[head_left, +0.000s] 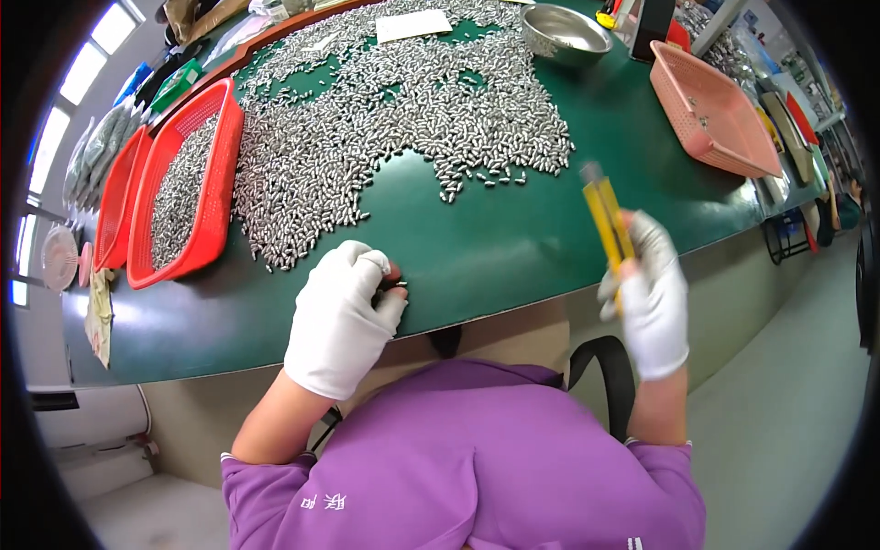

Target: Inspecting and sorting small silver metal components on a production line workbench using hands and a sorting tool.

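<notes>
My left hand, in a white glove with bare fingertips, is closed in a pinch above the near edge of the green table. A small silvery metal part shows between its thumb and forefinger, mostly hidden. My right hand, gloved the same way, grips a yellow utility knife. The knife stands tilted, blade end up and away from me, and its tip is blurred. Beyond my left hand spreads a wide layer of small silvery capsule-shaped metal parts, several of them lying loose at its near edge.
A red basket of metal parts stands at the left, with another red basket beside it. At the far right lies a pink basket with a few parts. A metal bowl and white paper are at the back.
</notes>
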{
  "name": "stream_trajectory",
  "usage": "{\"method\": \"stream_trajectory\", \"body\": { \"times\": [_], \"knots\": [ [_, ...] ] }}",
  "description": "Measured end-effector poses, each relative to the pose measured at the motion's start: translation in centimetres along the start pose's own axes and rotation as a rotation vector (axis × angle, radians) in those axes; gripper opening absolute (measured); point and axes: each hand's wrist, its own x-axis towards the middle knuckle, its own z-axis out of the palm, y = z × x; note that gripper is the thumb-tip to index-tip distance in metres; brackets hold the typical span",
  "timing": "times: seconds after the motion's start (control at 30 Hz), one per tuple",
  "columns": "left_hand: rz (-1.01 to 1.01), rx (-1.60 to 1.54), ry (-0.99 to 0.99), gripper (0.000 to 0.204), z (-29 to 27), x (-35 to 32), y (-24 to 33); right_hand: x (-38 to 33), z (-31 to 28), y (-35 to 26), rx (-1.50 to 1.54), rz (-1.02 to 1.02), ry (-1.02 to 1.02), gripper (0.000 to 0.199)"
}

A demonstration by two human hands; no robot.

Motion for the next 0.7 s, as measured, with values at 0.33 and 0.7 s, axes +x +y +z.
{"method": "stream_trajectory", "body": {
  "times": [0.33,0.7],
  "knots": [
    [0.087,-0.027,0.068,0.015,0.8,-0.1,-0.5,-4.1,5.9,0.8,-0.773,-0.434,-0.378,0.063],
    [-0.005,-0.109,0.055,0.015,0.7,-0.2,-0.9,-4.1,7.8,0.3,-0.975,-0.657,-0.399,0.053]
  ]
}}
